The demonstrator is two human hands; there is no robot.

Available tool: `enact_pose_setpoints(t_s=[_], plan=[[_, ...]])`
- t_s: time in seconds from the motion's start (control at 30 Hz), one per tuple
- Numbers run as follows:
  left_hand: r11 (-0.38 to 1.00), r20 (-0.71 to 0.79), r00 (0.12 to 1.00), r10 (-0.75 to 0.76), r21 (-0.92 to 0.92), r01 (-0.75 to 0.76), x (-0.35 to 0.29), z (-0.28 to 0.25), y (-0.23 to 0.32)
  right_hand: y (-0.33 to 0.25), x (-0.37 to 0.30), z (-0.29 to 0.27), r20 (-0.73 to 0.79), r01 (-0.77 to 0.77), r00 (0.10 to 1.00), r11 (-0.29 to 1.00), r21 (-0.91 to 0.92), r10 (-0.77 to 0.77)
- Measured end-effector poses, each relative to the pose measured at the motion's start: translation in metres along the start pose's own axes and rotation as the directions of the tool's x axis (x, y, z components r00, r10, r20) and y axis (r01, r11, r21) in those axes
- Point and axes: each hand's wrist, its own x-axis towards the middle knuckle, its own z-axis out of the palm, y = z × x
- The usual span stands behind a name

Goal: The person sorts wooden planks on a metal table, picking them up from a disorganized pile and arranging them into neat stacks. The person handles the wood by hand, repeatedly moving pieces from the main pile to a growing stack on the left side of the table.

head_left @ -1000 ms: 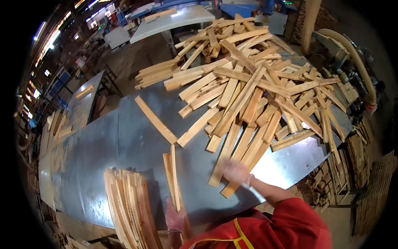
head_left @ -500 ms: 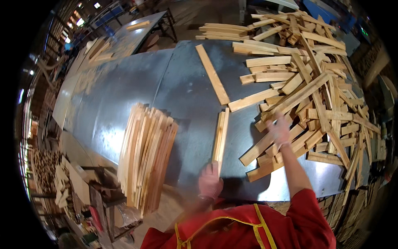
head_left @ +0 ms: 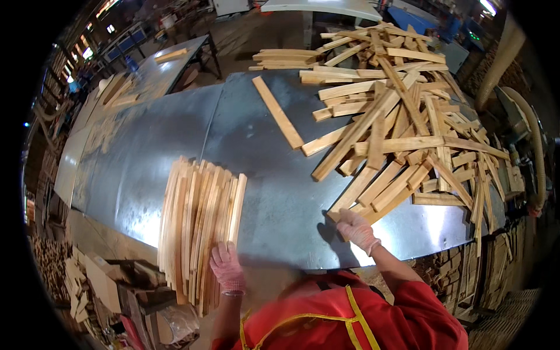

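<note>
A row of pale wooden strips point(head_left: 195, 221) stands on edge, packed side by side on the metal table, the near ends jutting past its edge. My left hand point(head_left: 227, 269), in a pinkish knit glove, has its fingers closed on the near end of the light strips point(head_left: 237, 207) at the row's right side. Under the glove, the exact grip is partly hidden. My right hand point(head_left: 357, 231), also gloved, closes round the near end of a wooden strip point(head_left: 356, 192) at the front of the loose pile point(head_left: 402, 143).
The dark metal table point(head_left: 274, 204) spans the middle. A single slat point(head_left: 278, 112) lies slantwise near its centre, and a short stack of slats point(head_left: 286, 58) sits at the far edge. A cardboard box point(head_left: 102, 283) and a side stand are at lower left. A hose point(head_left: 534, 140) hangs at right.
My left hand has carried its strips leftward to the right side of the row. My right hand has come nearer, from inside the pile to a strip's near end. The view has shifted.
</note>
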Motion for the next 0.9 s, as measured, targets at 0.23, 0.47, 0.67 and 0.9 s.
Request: enact_pose_setpoints(t_s=[0.23,0.47,0.67,0.9], plan=[[0.879,0.124,0.979,0.161,-0.469,-0.085,0.099,-0.044,0.111,0.003,0.047,-0.132,-0.484,0.206,0.864,0.974,0.090,-0.138],[0.793,0.099,0.967,0.234,-0.595,-0.131,0.250,-0.079,0.219,-0.046,0.122,-0.249,-0.429,-0.062,0.818,0.683,-0.728,-0.383],[0.909,0.265,0.955,0.137,-0.416,-0.015,0.331,-0.047,0.286,-0.096,0.157,-0.195,-0.097,0.105,0.955,0.623,-0.775,-0.281],[0.804,0.401,0.887,0.229,-0.591,0.059,0.269,-0.042,0.314,-0.052,0.111,-0.120,-0.051,0.117,0.985,0.846,-0.520,-0.168]])
